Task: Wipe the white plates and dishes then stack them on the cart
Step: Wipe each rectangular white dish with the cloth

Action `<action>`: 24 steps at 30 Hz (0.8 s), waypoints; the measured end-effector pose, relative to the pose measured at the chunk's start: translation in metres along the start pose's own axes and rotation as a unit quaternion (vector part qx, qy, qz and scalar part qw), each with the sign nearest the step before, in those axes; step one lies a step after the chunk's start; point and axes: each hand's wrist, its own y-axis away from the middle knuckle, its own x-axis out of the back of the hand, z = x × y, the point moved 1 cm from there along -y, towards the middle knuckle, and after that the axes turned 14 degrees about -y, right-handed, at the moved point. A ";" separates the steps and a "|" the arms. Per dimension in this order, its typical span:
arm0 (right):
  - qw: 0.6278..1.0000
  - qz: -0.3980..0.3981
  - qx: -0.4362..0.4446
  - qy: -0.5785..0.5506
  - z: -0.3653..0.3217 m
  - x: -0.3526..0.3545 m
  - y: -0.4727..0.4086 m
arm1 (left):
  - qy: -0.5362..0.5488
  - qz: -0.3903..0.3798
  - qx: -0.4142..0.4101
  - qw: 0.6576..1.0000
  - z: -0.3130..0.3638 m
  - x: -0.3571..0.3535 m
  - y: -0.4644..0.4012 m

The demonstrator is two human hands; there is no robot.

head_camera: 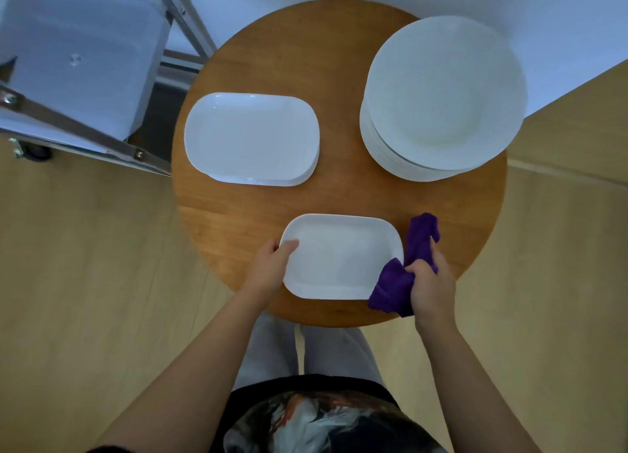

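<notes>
Dish in hand: a white rectangular ceramic dish with rounded corners [341,257] lies at the six o'clock edge of the round wooden table [339,197], directly in front of the person.
Left hand: the left hand [272,265] grips the dish's nine o'clock rim, thumb curled over onto the inner face, remaining fingers tucked beneath and out of sight.
Right hand: the right hand [430,284] is closed tight around a bunched purple cloth [404,272], which touches the dish's four o'clock corner and trails up toward the table's three o'clock side.
Waiting stacks: a stack of white rectangular dishes [253,139] sits at ten o'clock on the table; a taller stack of round white plates [441,99] sits at two o'clock, overhanging the table's edge.
Cart: a metal-framed cart with a pale shelf [78,61] stands off the table at ten o'clock on the light wooden floor [85,265].
Person: bare forearms, grey trousers and a patterned dark top show at six o'clock.
</notes>
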 end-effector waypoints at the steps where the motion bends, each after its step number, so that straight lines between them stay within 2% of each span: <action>1: 0.998 0.001 0.019 0.056 0.004 -0.001 -0.003 | 0.040 -0.026 0.018 0.999 0.003 -0.005 0.001; 4: 0.951 0.014 0.066 0.303 0.018 -0.007 -0.009 | 0.119 -0.051 0.063 0.990 0.011 -0.020 0.003; 6: 0.932 0.015 0.060 0.357 0.026 -0.015 -0.007 | 0.120 -0.020 0.083 0.989 0.014 -0.027 0.004; 9: 0.910 0.038 0.052 0.409 0.034 -0.032 -0.007 | 0.117 0.021 0.090 0.989 0.014 -0.033 0.006; 13: 0.873 0.063 0.082 0.477 0.038 -0.053 -0.008 | 0.125 0.022 0.069 0.989 0.010 -0.035 0.011; 20: 0.850 0.025 0.151 0.503 0.045 -0.077 -0.003 | 0.110 0.011 0.043 0.993 0.008 -0.032 0.010; 24: 0.845 -0.012 0.194 0.498 0.044 -0.086 0.005 | 0.078 0.029 -0.009 0.996 0.013 -0.027 0.009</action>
